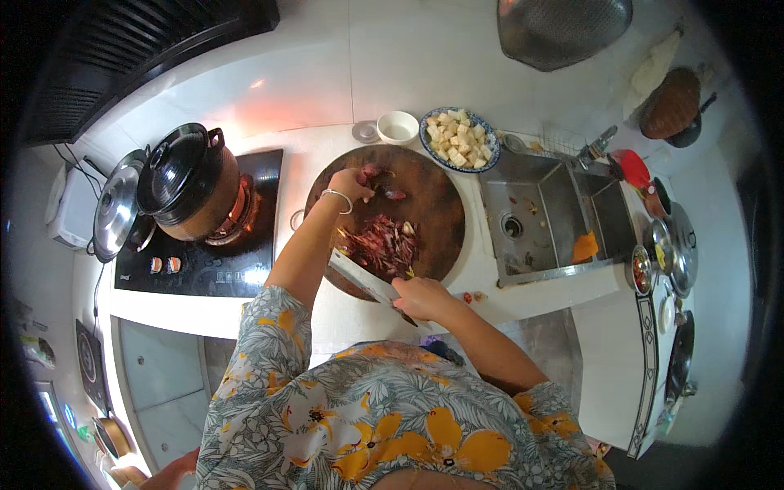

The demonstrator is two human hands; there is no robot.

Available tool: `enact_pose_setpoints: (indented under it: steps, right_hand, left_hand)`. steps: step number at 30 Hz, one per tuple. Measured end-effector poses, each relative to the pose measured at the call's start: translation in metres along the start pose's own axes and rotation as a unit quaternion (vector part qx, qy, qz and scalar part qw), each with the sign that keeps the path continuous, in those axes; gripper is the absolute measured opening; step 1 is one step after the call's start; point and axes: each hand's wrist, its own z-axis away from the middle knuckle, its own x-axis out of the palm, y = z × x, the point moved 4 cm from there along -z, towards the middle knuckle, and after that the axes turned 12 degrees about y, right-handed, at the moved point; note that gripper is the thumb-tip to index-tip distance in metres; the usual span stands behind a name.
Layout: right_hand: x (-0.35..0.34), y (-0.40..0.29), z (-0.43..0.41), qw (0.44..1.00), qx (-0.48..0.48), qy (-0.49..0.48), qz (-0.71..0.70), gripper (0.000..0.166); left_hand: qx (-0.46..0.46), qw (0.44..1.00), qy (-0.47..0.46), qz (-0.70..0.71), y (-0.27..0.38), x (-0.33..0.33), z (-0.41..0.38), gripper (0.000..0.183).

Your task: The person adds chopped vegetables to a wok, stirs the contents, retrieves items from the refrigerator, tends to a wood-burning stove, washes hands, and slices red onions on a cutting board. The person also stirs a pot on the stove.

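Observation:
My right hand (422, 298) grips a cleaver (361, 275), its broad blade slanting up and left over the near edge of a round wooden chopping board (438, 208). My left hand (350, 185), with a bracelet at the wrist, reaches to the board's far side. Its fingers touch whole red shallots (369, 171); whether they grip one is hidden. Another shallot (395, 194) lies just to the right of that hand. Between my hands is a heap of sliced red shallots (386, 242), with a pale piece on top.
A lidded clay pot (196, 211) stands over a glowing burner on the black hob (260, 184) at left. Behind the board are a white bowl (398, 128) and a blue-rimmed plate (427, 144) of pale cubes. To the right lies a steel sink (520, 251). Someone's arm (177, 471) shows lower left.

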Motion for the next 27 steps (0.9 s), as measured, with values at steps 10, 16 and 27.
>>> enact_pose_setpoints:
  steps: [10, 16, 27]
  right_hand:
    - [-0.069, 0.041, 0.006, 0.994, 0.006, 0.063, 0.094, 0.021]
    - [-0.084, 0.130, 0.005, 0.960, 0.019, 0.280, 0.008, 0.024]
    - [-0.081, 0.159, -0.014, 0.976, 0.089, 0.195, -0.024, 0.032]
  left_hand:
    - [-0.048, 0.985, 0.128, 0.107, 0.000, -0.020, 0.025, 0.031]
    - [-0.126, 0.908, 0.320, 0.237, 0.002, -0.044, 0.119, 0.014]
    - [-0.313, 0.823, 0.400, 0.255, 0.028, -0.006, 0.335, 0.018]
